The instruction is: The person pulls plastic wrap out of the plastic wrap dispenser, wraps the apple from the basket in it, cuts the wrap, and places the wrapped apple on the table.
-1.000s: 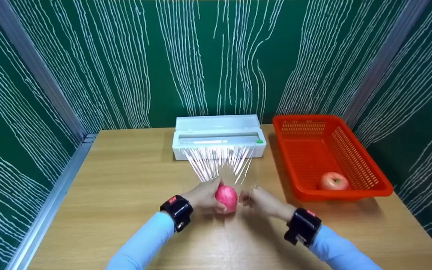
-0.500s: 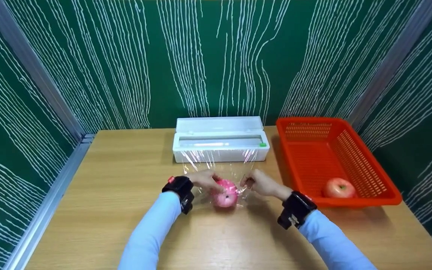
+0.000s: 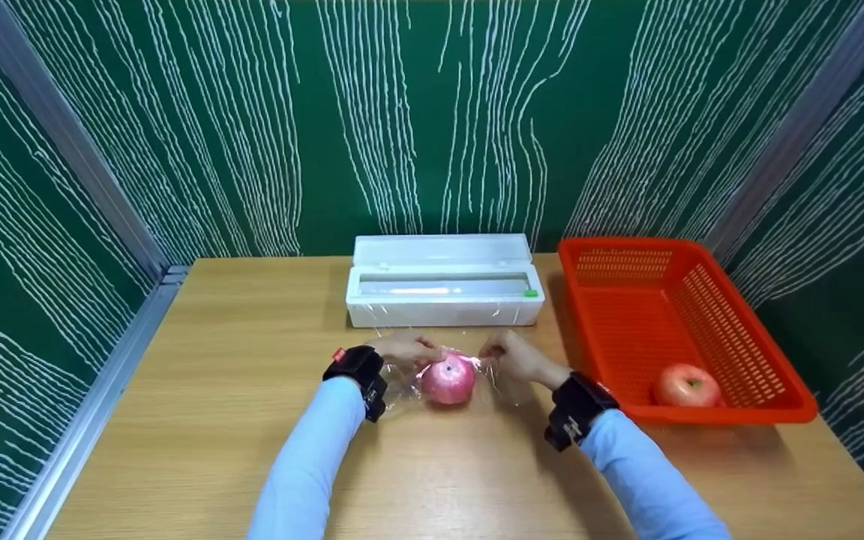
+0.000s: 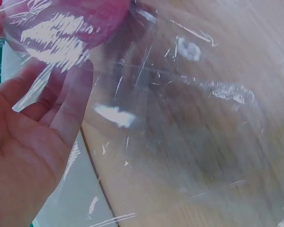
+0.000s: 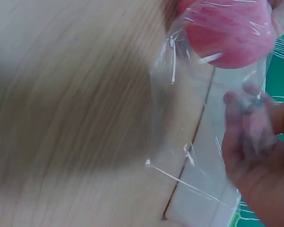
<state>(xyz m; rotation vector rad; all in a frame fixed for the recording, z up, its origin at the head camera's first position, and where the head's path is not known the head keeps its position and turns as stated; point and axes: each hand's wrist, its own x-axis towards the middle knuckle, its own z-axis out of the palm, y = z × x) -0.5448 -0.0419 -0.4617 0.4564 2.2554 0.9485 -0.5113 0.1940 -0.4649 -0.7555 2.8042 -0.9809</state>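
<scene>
A pink-red apple (image 3: 448, 379) sits on the wooden table under clear plastic wrap. My left hand (image 3: 406, 347) holds it at its upper left; in the left wrist view the fingers (image 4: 75, 101) lie against its film-covered side. To the right of the apple, my right hand (image 3: 516, 355) pinches a gathered part of the plastic wrap (image 5: 173, 156), its fingers curled. Loose film (image 4: 180, 109) spreads out from the apple on the left hand's side. Behind both hands stands the white wrap dispenser box (image 3: 445, 313), lid up, with a roll inside.
An orange-red plastic basket (image 3: 580, 330) stands at the right with another apple (image 3: 687, 385) in its near end. A green wall with white wavy lines (image 3: 237, 127) closes off the back. Bare wooden tabletop (image 3: 199, 420) extends left and in front.
The film that stretched from the box to the hands now lies loose around the apple. My left hand has shifted to the apple's upper left; the right hand has moved slightly away from me.
</scene>
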